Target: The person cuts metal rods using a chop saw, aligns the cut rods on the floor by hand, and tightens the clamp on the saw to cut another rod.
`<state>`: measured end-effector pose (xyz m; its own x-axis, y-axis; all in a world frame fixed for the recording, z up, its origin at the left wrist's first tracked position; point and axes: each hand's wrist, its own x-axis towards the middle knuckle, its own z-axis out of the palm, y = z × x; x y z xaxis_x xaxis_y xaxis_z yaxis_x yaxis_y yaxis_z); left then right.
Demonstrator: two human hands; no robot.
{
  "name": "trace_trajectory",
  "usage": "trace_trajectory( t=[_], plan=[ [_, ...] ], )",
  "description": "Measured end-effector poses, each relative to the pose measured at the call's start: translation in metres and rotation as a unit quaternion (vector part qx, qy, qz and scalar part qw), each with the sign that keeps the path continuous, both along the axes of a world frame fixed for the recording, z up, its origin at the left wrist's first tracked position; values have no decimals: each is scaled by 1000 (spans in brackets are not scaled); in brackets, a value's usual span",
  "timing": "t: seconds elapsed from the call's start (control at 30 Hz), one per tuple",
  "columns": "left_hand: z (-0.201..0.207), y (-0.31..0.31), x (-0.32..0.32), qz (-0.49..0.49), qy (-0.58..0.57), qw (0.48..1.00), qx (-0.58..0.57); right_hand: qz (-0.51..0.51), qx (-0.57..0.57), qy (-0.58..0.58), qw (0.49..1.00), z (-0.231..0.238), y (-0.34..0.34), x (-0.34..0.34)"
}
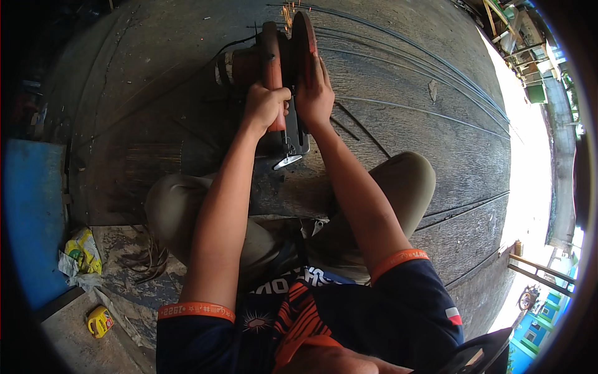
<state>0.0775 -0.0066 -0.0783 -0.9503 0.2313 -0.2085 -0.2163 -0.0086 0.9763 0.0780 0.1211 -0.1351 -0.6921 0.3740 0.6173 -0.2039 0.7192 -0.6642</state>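
A cut-off saw (240, 68) with an orange-red handle (271, 53) stands on the floor between and beyond my knees. My left hand (265, 107) is closed around the lower part of that handle. My right hand (314, 100) lies with its fingers stretched out against the round red guard (305, 40) over the wheel, palm turned inward. Orange sparks (288, 14) fly up beyond the saw. Thin metal rods (423, 57) run from the far side of the saw toward the right. Where the wheel meets the metal is hidden behind the saw.
Several rods and dark bars (370, 134) lie across the floor at the right. A blue panel (34, 218) stands at the left. Near it are a yellow plastic bag (87, 249) and a small yellow container (99, 321). A cable (233, 45) trails leftward from the saw.
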Motion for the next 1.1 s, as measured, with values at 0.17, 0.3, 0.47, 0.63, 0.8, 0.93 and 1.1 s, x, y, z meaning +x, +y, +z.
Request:
trace_trajectory(
  t=[0.17,0.3,0.47,0.63,0.8,0.93,1.1],
  plan=[
    [1,-1,1,-1,-3,1000,-3,3,-7,6,1000,1,0,0],
    [2,1,1,1,-3,1000,7,0,-1,5,1000,-1,1,0],
    [0,1,-1,10,-3,1000,0,-1,3,4,1000,1,0,0],
    [2,0,0,0,-1,1000,7,3,1,16,1000,1,0,-1],
    [-4,1,-2,10,2,1000,9,30,-20,-37,999,12,9,-9],
    [1,0,0,17,53,998,-10,42,-3,-168,985,53,16,-35],
    [-6,1,-4,16,5,1000,0,31,36,-158,986,52,14,-63]
  ],
)
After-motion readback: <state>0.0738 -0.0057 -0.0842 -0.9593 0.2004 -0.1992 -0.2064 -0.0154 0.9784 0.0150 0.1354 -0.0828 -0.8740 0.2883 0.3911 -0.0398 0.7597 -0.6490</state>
